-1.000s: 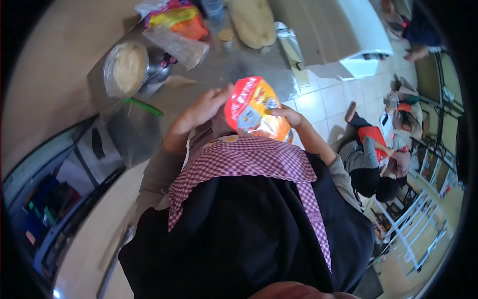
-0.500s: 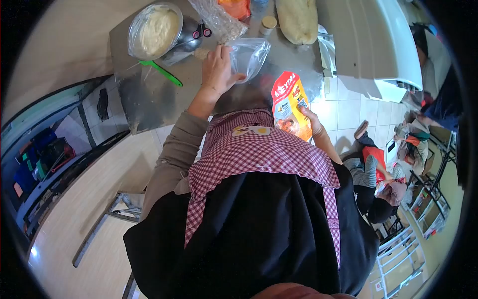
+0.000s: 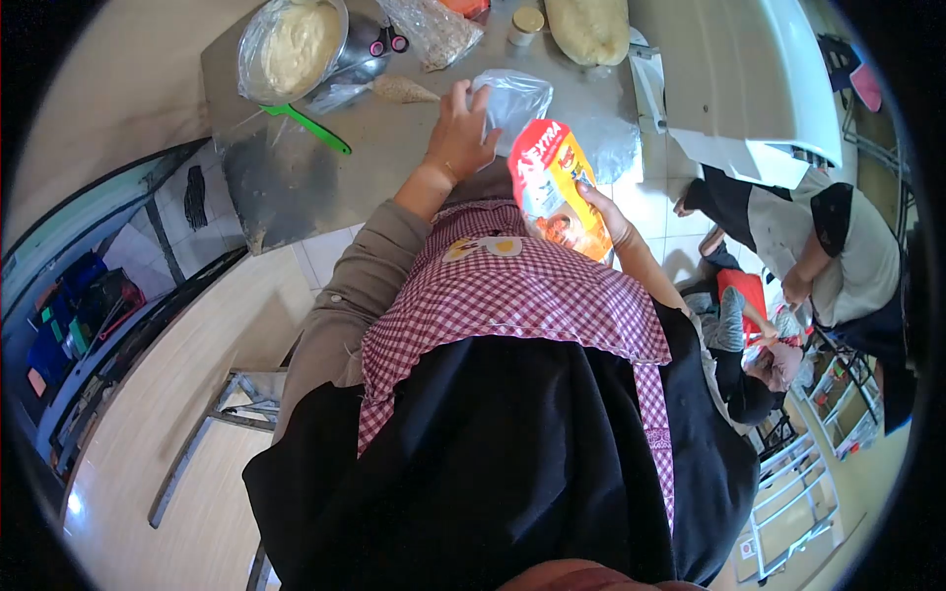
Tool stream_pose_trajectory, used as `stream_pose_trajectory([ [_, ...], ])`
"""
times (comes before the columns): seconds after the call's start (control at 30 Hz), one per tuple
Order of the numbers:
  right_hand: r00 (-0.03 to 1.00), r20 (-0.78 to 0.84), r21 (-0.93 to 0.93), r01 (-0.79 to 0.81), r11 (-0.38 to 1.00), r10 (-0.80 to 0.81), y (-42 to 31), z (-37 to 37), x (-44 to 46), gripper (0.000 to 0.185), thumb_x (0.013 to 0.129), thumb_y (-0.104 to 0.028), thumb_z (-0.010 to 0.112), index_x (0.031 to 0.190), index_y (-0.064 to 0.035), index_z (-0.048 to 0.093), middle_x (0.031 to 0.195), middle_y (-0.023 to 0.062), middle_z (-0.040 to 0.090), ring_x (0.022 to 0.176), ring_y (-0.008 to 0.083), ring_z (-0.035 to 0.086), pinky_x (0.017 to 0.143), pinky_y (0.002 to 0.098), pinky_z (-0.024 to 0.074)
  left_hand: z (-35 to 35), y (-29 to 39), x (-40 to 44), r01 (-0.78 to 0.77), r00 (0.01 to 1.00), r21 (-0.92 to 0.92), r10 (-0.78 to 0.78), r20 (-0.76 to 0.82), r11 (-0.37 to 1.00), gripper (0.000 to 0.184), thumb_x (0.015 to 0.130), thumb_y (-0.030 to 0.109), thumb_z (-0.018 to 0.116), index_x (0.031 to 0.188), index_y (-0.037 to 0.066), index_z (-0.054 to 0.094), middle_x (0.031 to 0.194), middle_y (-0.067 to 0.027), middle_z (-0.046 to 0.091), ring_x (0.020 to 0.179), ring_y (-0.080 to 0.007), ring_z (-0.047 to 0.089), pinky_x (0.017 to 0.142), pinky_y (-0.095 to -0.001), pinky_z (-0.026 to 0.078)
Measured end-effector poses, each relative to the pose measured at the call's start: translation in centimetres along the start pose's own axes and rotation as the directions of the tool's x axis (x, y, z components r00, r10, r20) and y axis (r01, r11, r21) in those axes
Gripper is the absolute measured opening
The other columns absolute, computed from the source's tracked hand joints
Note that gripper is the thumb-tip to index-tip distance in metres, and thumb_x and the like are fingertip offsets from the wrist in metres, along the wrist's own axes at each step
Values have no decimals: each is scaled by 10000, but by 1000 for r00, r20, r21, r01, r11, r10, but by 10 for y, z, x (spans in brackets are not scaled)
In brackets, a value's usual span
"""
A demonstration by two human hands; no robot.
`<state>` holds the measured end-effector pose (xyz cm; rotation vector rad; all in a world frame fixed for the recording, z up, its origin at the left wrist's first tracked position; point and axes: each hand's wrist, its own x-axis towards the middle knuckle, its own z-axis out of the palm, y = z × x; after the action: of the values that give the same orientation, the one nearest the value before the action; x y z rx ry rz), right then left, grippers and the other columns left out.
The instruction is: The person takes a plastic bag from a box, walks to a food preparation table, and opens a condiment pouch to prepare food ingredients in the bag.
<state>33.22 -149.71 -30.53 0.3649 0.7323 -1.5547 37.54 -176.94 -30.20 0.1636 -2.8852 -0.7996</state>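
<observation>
My left hand (image 3: 461,131) is curved round the near left side of a clear plastic bag (image 3: 522,96), fingers and thumb spread against it. In my right hand (image 3: 606,212) is a red and yellow printed pouch (image 3: 562,197) marked EXTRA, gripped along its right edge. The pouch's red top leans toward the bag and overlaps its lower right side. Whether the pouch's top is cut cannot be made out. Just left of my left fingertips lies a clear piping bag with tan filling (image 3: 402,90).
On the metal table (image 3: 296,177) are a plastic-covered bowl of pale dough (image 3: 296,49), a green-handled spatula (image 3: 315,128), scissors (image 3: 388,41), a bag of crumbs (image 3: 434,34), a lidded jar (image 3: 525,27) and a large wrapped pale roll (image 3: 589,30). People are at the right, one bending (image 3: 838,236).
My left hand and the plastic bag have shifted right. The pouch has come up and left, closer to the bag. Another person has come into view at the right, bending over.
</observation>
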Motion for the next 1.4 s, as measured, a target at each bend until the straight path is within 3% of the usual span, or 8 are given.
stream_pose_trajectory([
  [0.2,982,-152,-142,-137,980,115,-6,15,4,665,859,-481,598,1292,4,457,1167,150,605,965,207,638,830,306,525,32,3,2,3,987,-156,22,161,988,584,791,207,632,1302,37,406,1270,-271,359,1205,-454,394,979,-450,416],
  [0.4,955,-278,-338,-200,920,105,-4,10,1,842,804,-644,567,1288,35,447,1132,150,612,920,196,647,785,279,533,52,0,-6,-142,986,-434,168,22,890,542,794,235,627,1269,43,450,1297,-293,381,1221,-464,379,1004,-461,388],
  [0.5,942,-327,-372,-205,905,79,-2,27,-1,876,796,-674,554,1285,44,444,1120,149,611,920,187,642,776,272,531,30,-3,-4,-270,957,-314,290,17,910,562,797,229,622,1288,31,433,1287,-287,405,1220,-454,388,1011,-460,377],
  [0.9,935,-335,-479,-277,833,118,-2,27,4,892,840,-633,534,1326,92,353,1184,195,565,991,213,624,829,294,528,10,-11,-9,-56,974,-473,152,168,879,589,804,209,615,1314,10,399,1315,-242,402,1223,-400,417,1018,-416,374],
  [1.0,941,-318,-487,-265,832,114,0,23,7,899,836,-649,525,1311,99,374,1165,198,576,985,210,624,828,287,526,10,-14,-10,-85,971,-452,175,161,888,565,809,195,608,1310,29,406,1315,-235,402,1212,-398,433,1008,-418,388],
  [1.07,935,-349,-582,-270,767,64,0,27,6,919,803,-728,483,1171,112,536,1074,193,621,927,219,632,795,282,517,8,-16,-11,-66,970,-444,162,181,894,552,812,181,602,1309,40,409,1319,-227,402,1209,-397,439,1003,-416,397],
  [1.2,933,-356,-586,-258,769,41,1,28,9,907,813,-728,466,1115,121,570,1017,198,635,898,214,633,791,285,515,11,-19,-13,14,957,-398,103,272,917,504,827,108,565,1307,64,416,1338,-197,397,1211,-387,451,990,-404,420],
  [1.4,917,-399,-627,-277,728,5,-2,32,8,879,843,-708,440,1086,125,582,993,195,640,881,204,627,774,283,514,15,-21,-16,-17,972,-430,116,204,902,503,827,22,522,1315,61,408,1355,-183,382,1240,-357,426,1019,-380,396],
])
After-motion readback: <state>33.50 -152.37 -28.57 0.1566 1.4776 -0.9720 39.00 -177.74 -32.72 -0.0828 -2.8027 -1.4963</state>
